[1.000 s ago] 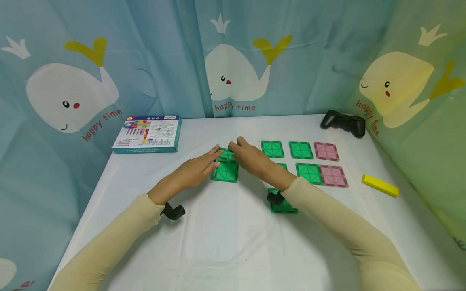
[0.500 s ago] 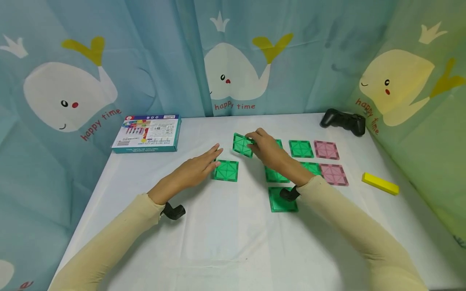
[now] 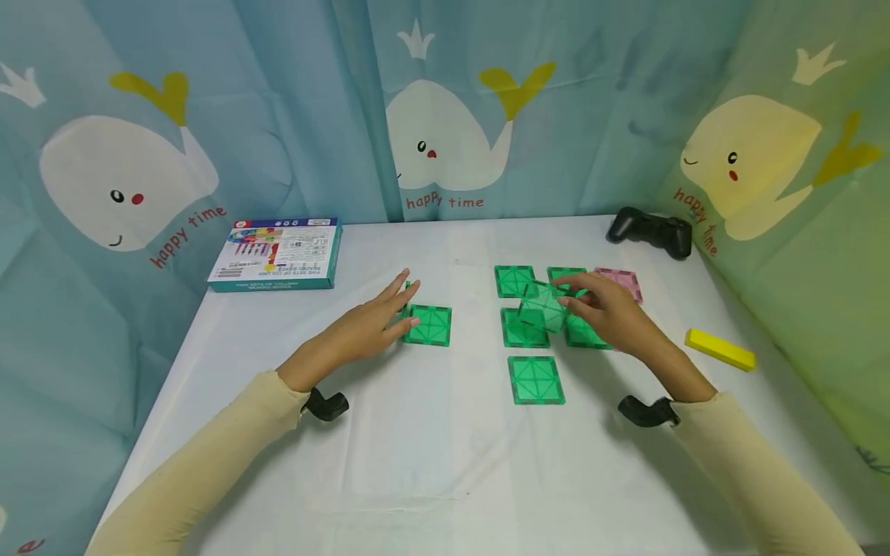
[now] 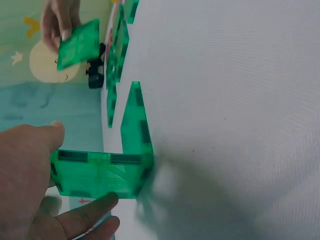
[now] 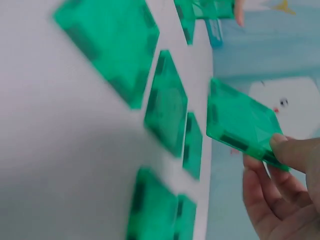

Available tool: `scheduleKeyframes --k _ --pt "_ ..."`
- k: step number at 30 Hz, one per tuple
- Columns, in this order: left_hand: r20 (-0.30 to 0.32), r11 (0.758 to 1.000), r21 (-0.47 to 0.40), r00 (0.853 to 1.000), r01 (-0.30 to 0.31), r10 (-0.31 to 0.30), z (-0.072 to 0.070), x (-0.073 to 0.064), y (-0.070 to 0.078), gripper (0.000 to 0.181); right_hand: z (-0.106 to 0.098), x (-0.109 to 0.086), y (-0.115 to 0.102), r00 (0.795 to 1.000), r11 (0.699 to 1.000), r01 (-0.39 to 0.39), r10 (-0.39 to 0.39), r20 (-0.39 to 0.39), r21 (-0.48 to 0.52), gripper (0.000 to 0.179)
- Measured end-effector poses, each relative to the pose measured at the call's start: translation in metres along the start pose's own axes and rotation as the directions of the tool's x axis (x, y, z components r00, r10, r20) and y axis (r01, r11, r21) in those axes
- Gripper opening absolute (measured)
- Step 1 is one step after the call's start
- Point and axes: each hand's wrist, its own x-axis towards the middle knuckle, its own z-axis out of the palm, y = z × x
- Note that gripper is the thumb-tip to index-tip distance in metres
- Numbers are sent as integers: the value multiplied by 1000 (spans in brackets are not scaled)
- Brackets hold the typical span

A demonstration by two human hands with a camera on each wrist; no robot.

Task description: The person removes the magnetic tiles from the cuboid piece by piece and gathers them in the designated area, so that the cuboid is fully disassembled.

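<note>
My left hand holds a green magnetic tile upright, with thumb and fingers at its edges. This tile stands along the left edge of a flat green tile on the table. My right hand pinches another translucent green tile by one edge, in the air. In the head view it hangs tilted above the grouped tiles. Several green tiles lie flat below it, among them a front one and a back-left one. A pink tile is partly behind my right hand.
A flat boxed set lies at the back left of the white table. At the back right is a black game controller, with a yellow block nearer on the right. A whale-print curtain surrounds the table.
My right hand has lifted a green tile away from beside the left hand and carried it right, over the grouped tiles. The left hand has stayed almost still.
</note>
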Motion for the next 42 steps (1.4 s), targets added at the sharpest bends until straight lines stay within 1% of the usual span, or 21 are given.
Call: scheduleKeyframes --k 4,7,10,15,17,18,20,23,25,28,31,35,38,42 --pt "3 1000 -3 1000 14 -14 1 -1 -1 74 -17 -31 16 997 998 -41 37 70 58 32" --pt "7 1000 -4 1000 19 -19 1 -1 -1 75 -27 -53 28 992 995 -49 38 123 84 30" --pt "7 1000 -8 1000 26 -25 0 -1 -1 75 -32 -69 39 984 993 -38 18 176 114 29" --pt "2 999 -14 1000 30 -30 -1 -4 -2 76 -31 -82 52 968 984 -73 32 247 161 28" --pt "3 999 -18 999 32 -32 -2 -4 -2 76 -29 -84 54 967 987 -82 45 249 139 27" --pt "1 999 -21 1000 29 -29 -2 -4 -2 76 -27 -84 54 969 991 -70 42 242 110 27" --pt "-4 1000 -22 1000 22 -22 -3 -4 -2 75 -24 -85 53 971 997 -74 65 228 32 26" --pt "-13 1000 -17 1000 8 -9 -4 -3 -3 76 -17 -82 48 971 992 -98 114 209 -84 26" --pt "-19 1000 -15 1000 4 -4 -4 -2 -2 76 -12 -80 42 964 982 -134 161 212 -136 26" --pt "-20 1000 -13 1000 -1 0 -5 -1 -2 77 -7 -76 34 959 972 -147 185 214 -184 25" --pt "-16 1000 -14 1000 -3 3 -6 -1 -1 77 -3 -68 24 961 968 -137 181 211 -208 26" --pt "-17 1000 -14 1000 -9 9 -6 0 -1 77 5 -52 5 959 972 -127 172 227 -199 28" --pt "-19 1000 -13 1000 -16 16 -6 1 0 77 19 -37 -11 957 975 -108 155 244 -196 34" --pt "-17 1000 -15 1000 -16 15 -5 2 0 78 46 -11 -33 958 974 -61 118 262 -218 49"
